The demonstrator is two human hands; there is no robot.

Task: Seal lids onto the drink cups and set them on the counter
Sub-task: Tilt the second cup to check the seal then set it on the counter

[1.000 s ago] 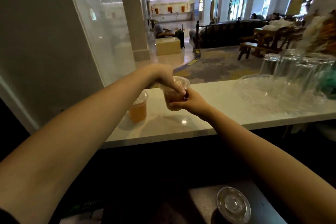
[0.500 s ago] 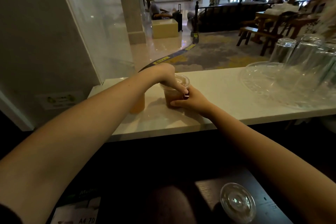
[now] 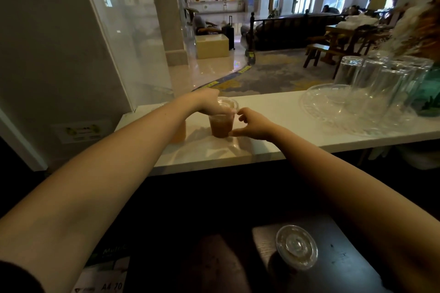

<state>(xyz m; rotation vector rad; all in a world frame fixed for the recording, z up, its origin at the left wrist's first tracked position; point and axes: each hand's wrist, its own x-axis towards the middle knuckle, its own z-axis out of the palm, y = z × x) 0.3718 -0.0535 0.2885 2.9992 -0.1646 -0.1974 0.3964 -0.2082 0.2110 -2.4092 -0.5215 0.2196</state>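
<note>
— Head camera looks down along both your arms. What is each hand doing?

— My left hand point(image 3: 212, 106) comes from above onto the drink cup point(image 3: 221, 126). Its fingers curl over the near edge of the lid point(image 3: 227, 103) and grip there, though the fingertips are blurred. My right hand point(image 3: 253, 123) sits just right of the cup, thumb and fingers spread in a loose curve, holding nothing. The thumb tip is at the cup's base; I cannot tell whether it touches.

— Where does the cup stand?

— Upright on the white counter point(image 3: 285, 123), toward its left end, with brownish drink inside.

— Anything hidden?

— A second cup point(image 3: 180, 132) just left of it. My left forearm covers most of it, so only an orange strip shows. Far right on the counter, upturned glasses point(image 3: 351, 71) stand on a clear tray point(image 3: 316, 100), the rightmost lost in glare. Near me a loose lid point(image 3: 296, 247) lies on a dark surface; what is under it is too dark to make out. At the bottom left, a printed pack point(image 3: 107, 276) is cut off by the frame.
</note>
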